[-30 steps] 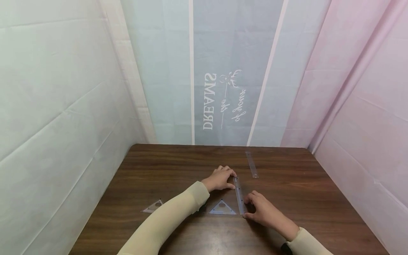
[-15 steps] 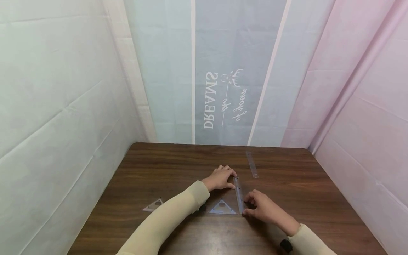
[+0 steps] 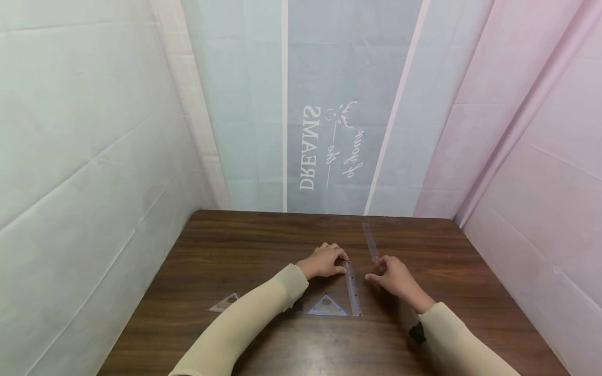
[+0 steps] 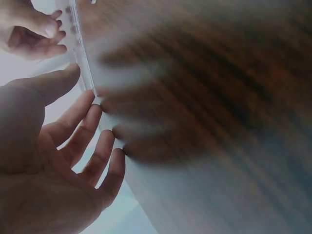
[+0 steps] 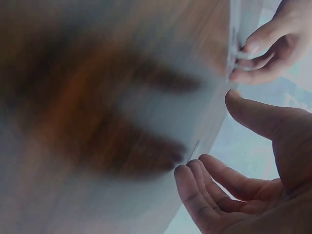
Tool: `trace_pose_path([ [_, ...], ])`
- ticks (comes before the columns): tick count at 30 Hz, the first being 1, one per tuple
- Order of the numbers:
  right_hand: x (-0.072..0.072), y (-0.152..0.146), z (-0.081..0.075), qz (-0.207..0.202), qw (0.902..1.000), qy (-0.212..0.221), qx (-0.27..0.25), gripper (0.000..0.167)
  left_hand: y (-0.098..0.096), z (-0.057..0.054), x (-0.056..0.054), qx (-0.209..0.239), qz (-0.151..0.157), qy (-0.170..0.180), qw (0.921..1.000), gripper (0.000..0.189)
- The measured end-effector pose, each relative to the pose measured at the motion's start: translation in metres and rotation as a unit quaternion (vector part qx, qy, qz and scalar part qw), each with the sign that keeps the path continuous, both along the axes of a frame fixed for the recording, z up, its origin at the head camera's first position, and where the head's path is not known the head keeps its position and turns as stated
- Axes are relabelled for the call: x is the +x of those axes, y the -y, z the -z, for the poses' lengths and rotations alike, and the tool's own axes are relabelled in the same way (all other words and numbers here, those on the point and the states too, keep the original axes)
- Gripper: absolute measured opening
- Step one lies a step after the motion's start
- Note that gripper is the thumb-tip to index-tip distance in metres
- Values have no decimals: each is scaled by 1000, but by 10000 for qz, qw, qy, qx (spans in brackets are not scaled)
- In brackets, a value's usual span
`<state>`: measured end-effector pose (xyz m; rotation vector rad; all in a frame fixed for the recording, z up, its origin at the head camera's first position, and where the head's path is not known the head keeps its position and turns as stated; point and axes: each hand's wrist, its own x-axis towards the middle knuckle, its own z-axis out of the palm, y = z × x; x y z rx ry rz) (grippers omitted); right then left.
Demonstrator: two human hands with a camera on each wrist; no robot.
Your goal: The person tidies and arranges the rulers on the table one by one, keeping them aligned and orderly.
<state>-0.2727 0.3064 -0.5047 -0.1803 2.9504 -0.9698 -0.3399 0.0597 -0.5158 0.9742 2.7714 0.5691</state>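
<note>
A clear plastic ruler [image 3: 351,288] lies lengthwise on the brown table, to the right of a clear triangular set square [image 3: 327,312]. My left hand [image 3: 324,261] is at its far end, index fingertip by the end and thumb by the left edge. In the left wrist view, the left hand's fingers are extended, their tips on or close to the tabletop. My right hand [image 3: 396,278] reaches toward a second clear ruler [image 3: 369,242] farther back. Its fingertips are at that ruler's near end, thumb apart from them; contact cannot be made out.
Another clear set square [image 3: 223,305] lies to the left, partly hidden behind the left sleeve [image 3: 254,313]. The wood-grain table [image 3: 263,230] ends at a printed cloth backdrop [image 3: 254,130], with pale cloth walls on both sides.
My right hand has left the near end of the nearer ruler and moved away from me to the far ruler. The left hand stays almost where it was.
</note>
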Motion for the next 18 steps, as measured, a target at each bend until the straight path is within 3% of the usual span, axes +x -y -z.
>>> trace_pose_path([
  [7, -34, -10, 0, 360, 9990, 14, 251, 51, -2, -7, -8, 140, 92, 110, 9998, 24],
  [12, -52, -14, 0, 554, 9973, 405, 245, 40, -4, -10, -22, 389, 206, 351, 9984, 23],
  [18, -66, -14, -5, 363, 9964, 756, 98, 59, -10, -9, -40, 568, -97, 511, 9970, 26],
])
